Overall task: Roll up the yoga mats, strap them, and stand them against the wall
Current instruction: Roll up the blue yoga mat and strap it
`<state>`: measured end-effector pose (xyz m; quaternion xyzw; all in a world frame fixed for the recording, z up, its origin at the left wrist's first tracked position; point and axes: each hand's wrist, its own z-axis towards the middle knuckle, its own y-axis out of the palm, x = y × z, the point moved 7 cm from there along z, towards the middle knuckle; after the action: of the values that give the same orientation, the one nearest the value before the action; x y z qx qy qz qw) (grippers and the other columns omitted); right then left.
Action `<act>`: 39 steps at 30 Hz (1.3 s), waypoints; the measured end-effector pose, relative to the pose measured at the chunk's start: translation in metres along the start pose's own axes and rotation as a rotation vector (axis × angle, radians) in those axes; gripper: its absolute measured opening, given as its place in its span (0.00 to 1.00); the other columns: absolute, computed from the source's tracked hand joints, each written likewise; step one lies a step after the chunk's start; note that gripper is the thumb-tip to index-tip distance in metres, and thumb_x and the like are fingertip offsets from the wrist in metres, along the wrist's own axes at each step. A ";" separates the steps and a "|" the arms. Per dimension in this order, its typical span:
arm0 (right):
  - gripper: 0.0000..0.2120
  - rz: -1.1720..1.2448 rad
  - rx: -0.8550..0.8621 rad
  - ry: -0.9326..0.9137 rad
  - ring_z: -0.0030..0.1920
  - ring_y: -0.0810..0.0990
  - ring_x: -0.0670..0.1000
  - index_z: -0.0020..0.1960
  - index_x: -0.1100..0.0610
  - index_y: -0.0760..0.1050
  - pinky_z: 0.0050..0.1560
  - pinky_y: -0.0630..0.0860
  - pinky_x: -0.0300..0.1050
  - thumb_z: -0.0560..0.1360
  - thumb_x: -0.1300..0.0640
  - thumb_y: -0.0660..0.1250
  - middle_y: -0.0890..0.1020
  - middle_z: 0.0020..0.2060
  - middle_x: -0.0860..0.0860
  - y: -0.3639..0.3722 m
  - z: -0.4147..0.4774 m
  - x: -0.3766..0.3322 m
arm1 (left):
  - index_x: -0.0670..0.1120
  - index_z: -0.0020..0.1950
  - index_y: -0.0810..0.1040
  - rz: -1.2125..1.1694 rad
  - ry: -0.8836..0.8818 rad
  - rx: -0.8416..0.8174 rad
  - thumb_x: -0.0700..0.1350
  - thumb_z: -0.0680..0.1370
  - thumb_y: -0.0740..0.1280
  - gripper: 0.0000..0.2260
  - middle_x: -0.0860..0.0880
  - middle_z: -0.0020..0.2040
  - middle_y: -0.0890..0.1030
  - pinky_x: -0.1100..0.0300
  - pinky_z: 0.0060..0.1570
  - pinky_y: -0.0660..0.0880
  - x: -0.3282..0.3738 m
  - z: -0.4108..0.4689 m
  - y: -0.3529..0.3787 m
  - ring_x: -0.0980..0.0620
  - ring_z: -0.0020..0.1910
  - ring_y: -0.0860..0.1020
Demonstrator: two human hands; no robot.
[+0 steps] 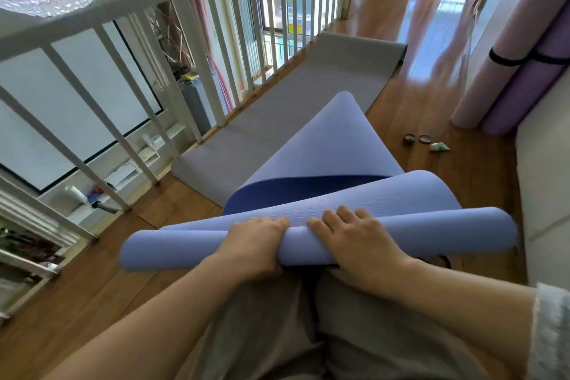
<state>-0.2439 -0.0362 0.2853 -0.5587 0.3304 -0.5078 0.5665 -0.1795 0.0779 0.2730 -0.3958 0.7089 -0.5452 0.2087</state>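
To the far left of the hands a white railing (123,77) edges the landing, which leaves the wooden floor (431,102) as a narrow lane for rolling. The blue mat (172,250) lies crosswise in front of the person's knees, its rolled left end jutting well out past the left hand (256,244). That hand grips the roll with its fingers curled over the top and its thumb below, probably to keep the coil from springing open. Just beside it, almost touching, the right hand (354,237) wraps the roll too, fingers spread over the crest; its thumb is hidden. Holding near the middle seems meant to keep the wraps tight and square, though the ends look slightly uneven. Beyond the fingertips the unrolled tail rises in a loose arc and shows its darker underside, so the rolling is not yet finished and no strap goes round it. Farther ahead of the hands a grey mat (293,108) lies flat along the railing, not yet rolled. Well off to the right of the right hand, a pink roll (493,55) and a purple roll (530,77) lean upright against the wall, bound by a black strap (505,60), which shows the state that the blue mat has to reach.
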 end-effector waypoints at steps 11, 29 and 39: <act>0.29 0.397 -0.593 0.054 0.56 0.77 0.53 0.64 0.49 0.67 0.52 0.74 0.48 0.66 0.47 0.73 0.78 0.56 0.49 0.010 0.034 0.022 | 0.52 0.68 0.68 0.266 0.057 0.369 0.52 0.69 0.75 0.30 0.45 0.53 0.79 0.36 0.58 0.72 0.016 -0.010 -0.001 0.43 0.50 0.79; 0.26 0.401 -0.653 0.188 0.50 0.78 0.52 0.58 0.51 0.71 0.53 0.76 0.50 0.64 0.46 0.76 0.79 0.49 0.49 0.023 0.064 0.045 | 0.54 0.73 0.61 0.268 0.020 0.348 0.50 0.76 0.68 0.28 0.48 0.58 0.77 0.38 0.70 0.57 0.006 0.025 -0.014 0.46 0.58 0.77; 0.20 0.057 -0.101 0.180 0.54 0.80 0.54 0.64 0.50 0.69 0.72 0.55 0.59 0.74 0.49 0.66 0.81 0.52 0.50 -0.008 0.067 0.036 | 0.56 0.72 0.60 0.245 0.007 0.280 0.53 0.74 0.67 0.28 0.49 0.62 0.75 0.41 0.70 0.57 -0.006 0.041 -0.045 0.46 0.62 0.74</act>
<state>-0.1724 -0.0491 0.3110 -0.5291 0.4206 -0.5224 0.5198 -0.1314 0.0538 0.3019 -0.2719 0.6695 -0.6105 0.3242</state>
